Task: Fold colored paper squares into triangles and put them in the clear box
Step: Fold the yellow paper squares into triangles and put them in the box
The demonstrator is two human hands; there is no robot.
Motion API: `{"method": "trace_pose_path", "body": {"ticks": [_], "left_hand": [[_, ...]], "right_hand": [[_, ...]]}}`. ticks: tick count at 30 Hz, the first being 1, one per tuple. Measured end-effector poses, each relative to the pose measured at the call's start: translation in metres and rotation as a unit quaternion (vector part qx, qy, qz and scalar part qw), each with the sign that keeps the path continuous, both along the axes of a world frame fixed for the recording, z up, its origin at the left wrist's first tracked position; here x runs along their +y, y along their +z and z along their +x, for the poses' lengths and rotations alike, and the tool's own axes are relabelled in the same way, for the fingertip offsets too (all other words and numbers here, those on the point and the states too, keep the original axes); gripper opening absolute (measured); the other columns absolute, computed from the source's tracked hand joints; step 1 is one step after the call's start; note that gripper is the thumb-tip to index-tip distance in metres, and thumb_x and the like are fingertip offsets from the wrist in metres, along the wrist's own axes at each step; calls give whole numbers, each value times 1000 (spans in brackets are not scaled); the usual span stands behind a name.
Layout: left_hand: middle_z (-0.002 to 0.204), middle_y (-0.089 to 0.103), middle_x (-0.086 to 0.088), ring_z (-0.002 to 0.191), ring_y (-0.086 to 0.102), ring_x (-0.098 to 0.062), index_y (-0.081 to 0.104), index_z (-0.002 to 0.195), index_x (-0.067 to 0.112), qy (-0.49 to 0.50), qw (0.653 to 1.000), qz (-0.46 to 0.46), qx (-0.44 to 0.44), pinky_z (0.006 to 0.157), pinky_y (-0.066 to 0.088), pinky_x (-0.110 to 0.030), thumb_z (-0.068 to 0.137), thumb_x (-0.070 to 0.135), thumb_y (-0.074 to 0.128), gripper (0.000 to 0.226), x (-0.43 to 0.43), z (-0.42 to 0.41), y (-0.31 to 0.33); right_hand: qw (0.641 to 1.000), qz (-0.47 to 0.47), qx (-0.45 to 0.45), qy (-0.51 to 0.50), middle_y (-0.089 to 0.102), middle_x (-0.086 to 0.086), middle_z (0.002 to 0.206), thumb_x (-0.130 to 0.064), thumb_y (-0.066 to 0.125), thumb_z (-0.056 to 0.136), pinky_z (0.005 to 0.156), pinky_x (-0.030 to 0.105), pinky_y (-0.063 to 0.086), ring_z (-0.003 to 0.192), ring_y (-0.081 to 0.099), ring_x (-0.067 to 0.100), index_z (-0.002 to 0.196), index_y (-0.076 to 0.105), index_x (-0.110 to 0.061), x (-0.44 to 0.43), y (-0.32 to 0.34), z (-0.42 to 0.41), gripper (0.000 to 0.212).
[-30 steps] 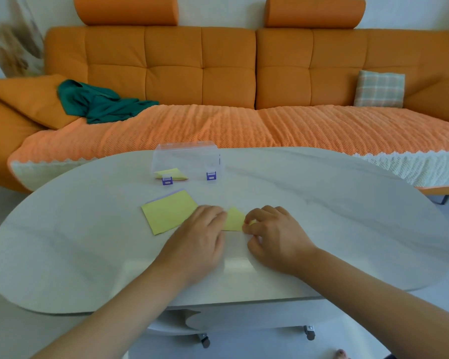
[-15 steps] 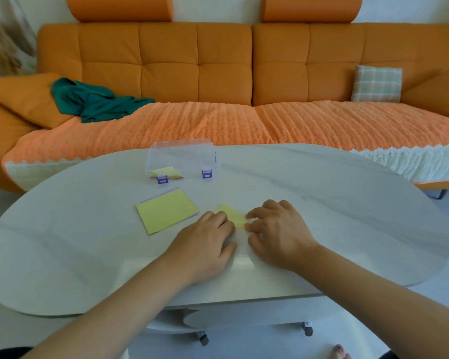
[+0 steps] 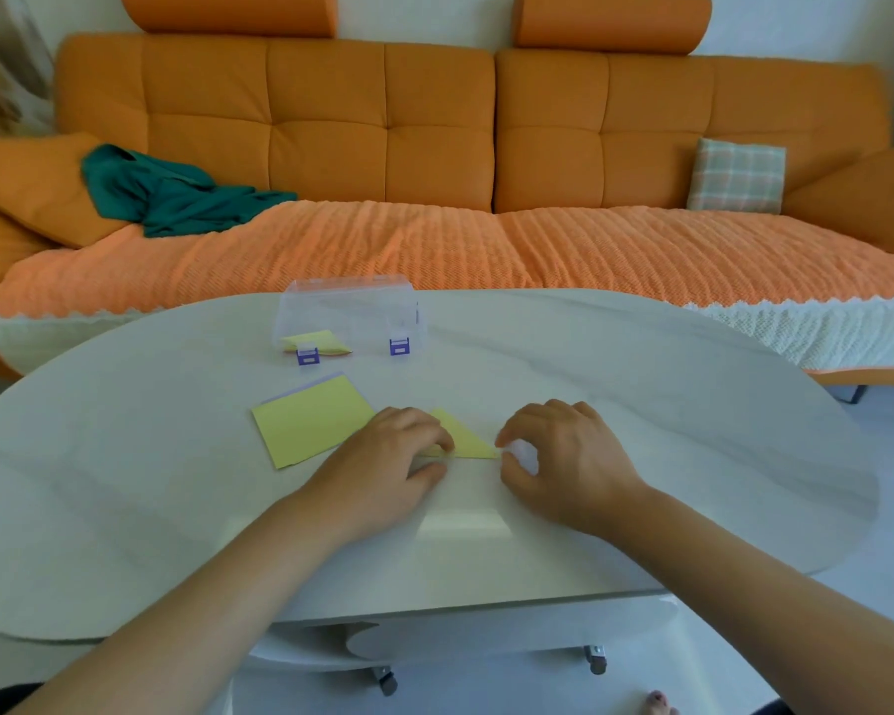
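Right hand [image 3: 563,467] slid off, loosely curled; left hand [image 3: 388,467] pinches flat yellow triangle [image 3: 465,438].

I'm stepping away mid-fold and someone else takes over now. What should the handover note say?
Left hand: curled fingers hold the yellow triangle down on the table.
Right hand: fingers curled at the triangle's right tip; grip unclear.
Clear box: farther back, already holding folded paper.
Stack of squares: left of the triangle, yellow on top.
Done: this sheet is folded. Left: box it, then fold the stack.
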State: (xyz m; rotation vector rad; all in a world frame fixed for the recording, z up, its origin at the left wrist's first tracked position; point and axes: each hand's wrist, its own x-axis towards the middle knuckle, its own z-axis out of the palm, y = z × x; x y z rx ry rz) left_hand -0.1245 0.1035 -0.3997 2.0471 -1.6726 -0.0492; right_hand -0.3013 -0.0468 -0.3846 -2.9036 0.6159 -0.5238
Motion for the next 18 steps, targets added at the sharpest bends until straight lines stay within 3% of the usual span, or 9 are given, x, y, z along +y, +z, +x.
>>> {"method": "trace_pose_path", "body": {"ticks": [3, 8, 14, 18], "left_hand": [[120, 64, 11, 113, 52, -10, 68, 122, 24, -3, 1000, -11, 17, 99, 41, -26, 93, 27, 68, 30, -7, 7, 4], [112, 69, 7, 106, 55, -13, 72, 118, 21, -52, 998, -12, -28, 94, 44, -27, 94, 32, 67, 27, -11, 19, 5], [111, 67, 12, 106, 54, -8, 71, 116, 23, -55, 998, -23, -24, 94, 43, -23, 86, 48, 70, 38, -14, 28, 2], [100, 73, 3, 92, 64, -19, 75, 109, 15, -86, 992, -54, -75, 82, 52, -31, 89, 29, 74, 24, -14, 29, 4]], "right_hand": [[998, 55, 13, 35, 65, -14, 112, -46, 65, 87, 86, 30, 45, 98, 58, 12, 117, 64, -31, -4, 4, 10, 33], [992, 85, 38, 82, 61, -15, 110, -55, 70, 82, 85, 28, 47, 100, 53, 9, 121, 62, -35, -8, 6, 26, 44], [988, -27, 70, 132, 66, -11, 110, -47, 59, 94, 77, 34, 49, 99, 60, 15, 128, 63, -32, -16, 11, 37, 38], [990, -18, 53, 128, 66, -11, 110, -42, 58, 92, 77, 31, 49, 99, 61, 15, 129, 62, -29, -17, 9, 44, 39]]}}
